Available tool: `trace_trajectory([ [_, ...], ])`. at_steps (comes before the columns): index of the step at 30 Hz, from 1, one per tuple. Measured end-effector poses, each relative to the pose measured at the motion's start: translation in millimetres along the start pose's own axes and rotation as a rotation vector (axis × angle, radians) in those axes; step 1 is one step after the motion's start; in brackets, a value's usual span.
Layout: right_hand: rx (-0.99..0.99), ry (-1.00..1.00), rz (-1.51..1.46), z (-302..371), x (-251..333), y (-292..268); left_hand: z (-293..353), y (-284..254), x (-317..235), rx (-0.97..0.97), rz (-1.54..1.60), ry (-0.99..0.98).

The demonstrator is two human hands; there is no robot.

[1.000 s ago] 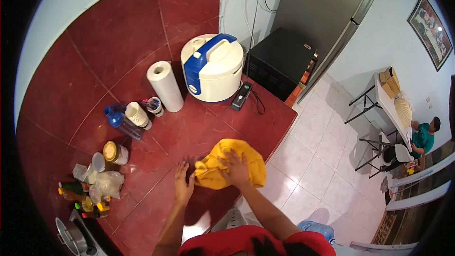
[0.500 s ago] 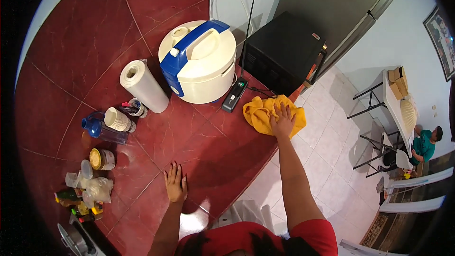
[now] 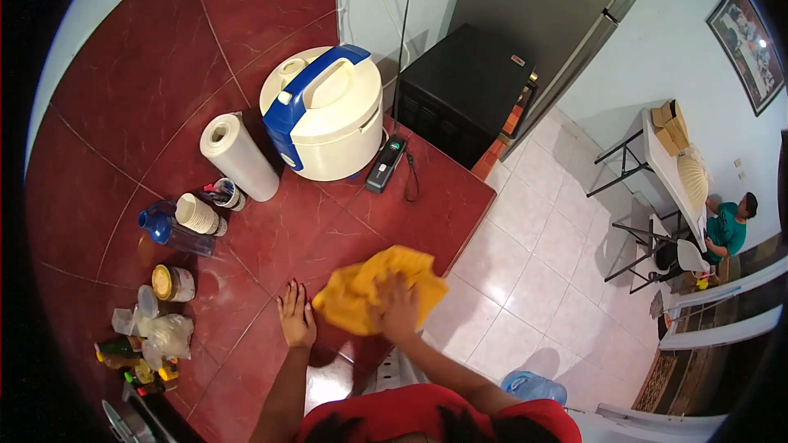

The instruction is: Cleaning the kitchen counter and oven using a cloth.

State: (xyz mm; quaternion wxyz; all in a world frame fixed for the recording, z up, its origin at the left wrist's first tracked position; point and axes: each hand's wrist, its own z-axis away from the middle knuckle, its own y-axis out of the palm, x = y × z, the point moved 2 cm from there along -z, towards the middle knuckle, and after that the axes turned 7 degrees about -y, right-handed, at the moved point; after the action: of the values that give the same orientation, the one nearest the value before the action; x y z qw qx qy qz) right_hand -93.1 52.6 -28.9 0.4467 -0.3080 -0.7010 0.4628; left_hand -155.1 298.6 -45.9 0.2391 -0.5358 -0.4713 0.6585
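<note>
A bunched yellow cloth lies on the red tiled counter, close to its front edge. My right hand rests on top of it, fingers stretched out and pressing down, somewhat blurred by motion. To the left of the cloth, my left hand lies flat on the bare tiles, fingers extended and holding nothing. Farther back stand a white rice cooker with a blue handle and, near its base, a black power strip with a looped cord.
Left of the rice cooker stand a plastic roll, stacked paper cups, a blue-lidded jug and a yellow-lidded jar. Bottles and bags crowd the left edge. A black box-shaped appliance is behind; a person sits far right.
My right hand has drawn the yellow cloth from the counter's far right corner toward me and leftward. The power strip's cord is now uncovered. My left hand stays flat in nearly the same place.
</note>
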Motion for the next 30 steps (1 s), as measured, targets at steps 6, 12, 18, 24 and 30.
trace_trajectory([
  [6, 0.05, -0.247, -0.108, -6.8, -7.2, -17.6, 2.2, -1.8, 0.2, -0.012, 0.025, 0.008],
  [12, -0.077, -0.088, 0.011, -61.8, -90.7, -18.9, 2.7, -9.2, -7.9, -0.044, 0.012, 0.044],
  [18, -0.216, 0.167, 0.138, -65.1, -87.9, -13.4, -1.6, 3.5, 2.2, -0.052, 0.037, 0.088],
  [24, -0.155, 0.124, 0.124, 12.0, 3.0, 13.2, 0.5, 8.5, 21.6, -0.085, 0.347, 0.144],
  [30, -0.087, -0.014, 0.01, 102.1, 101.5, 27.0, 38.0, -17.7, 46.1, 0.043, 0.947, 0.056],
])
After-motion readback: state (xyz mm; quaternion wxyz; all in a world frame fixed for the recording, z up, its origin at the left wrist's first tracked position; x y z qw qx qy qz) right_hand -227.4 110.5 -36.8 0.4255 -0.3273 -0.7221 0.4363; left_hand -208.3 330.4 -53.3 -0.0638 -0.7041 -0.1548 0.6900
